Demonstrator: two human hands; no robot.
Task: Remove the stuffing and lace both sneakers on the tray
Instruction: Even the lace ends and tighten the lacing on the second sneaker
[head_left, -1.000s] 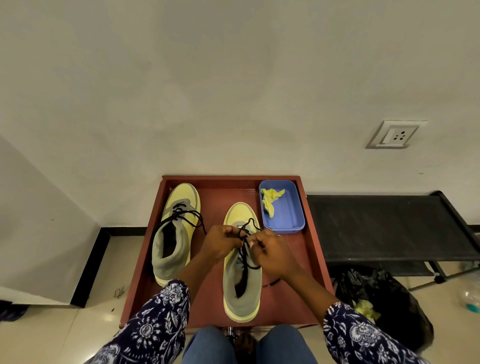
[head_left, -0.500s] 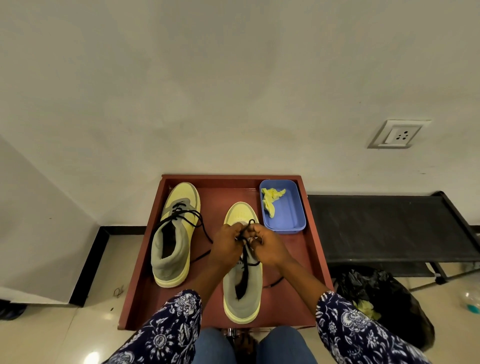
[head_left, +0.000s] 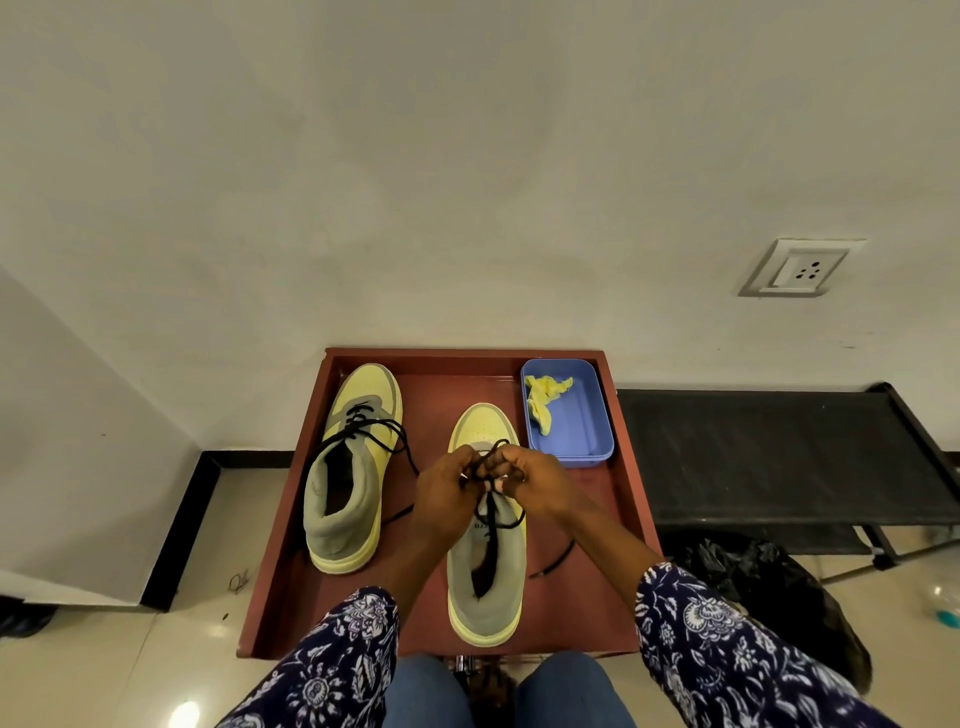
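Since a second ago both hands closed together over the right sneaker (head_left: 485, 551). Left hand (head_left: 447, 499) and right hand (head_left: 527, 480) pinch its black lace (head_left: 493, 457), knotting. Left sneaker (head_left: 353, 467), 9 o'clock on tray (head_left: 631, 493), laced. Stuffing (head_left: 545, 400) in blue tub (head_left: 587, 431), 1 o'clock.

Two yellow-and-grey sneakers are lying upright on the red-brown tray (head_left: 291, 545), toes pointing to twelve o'clock. The left sneaker (head_left: 352, 467) is sitting at ten o'clock, black laces trailing loose. The right sneaker (head_left: 487, 551) is sitting centrally, its black lace (head_left: 493, 512) being pinched over the tongue.
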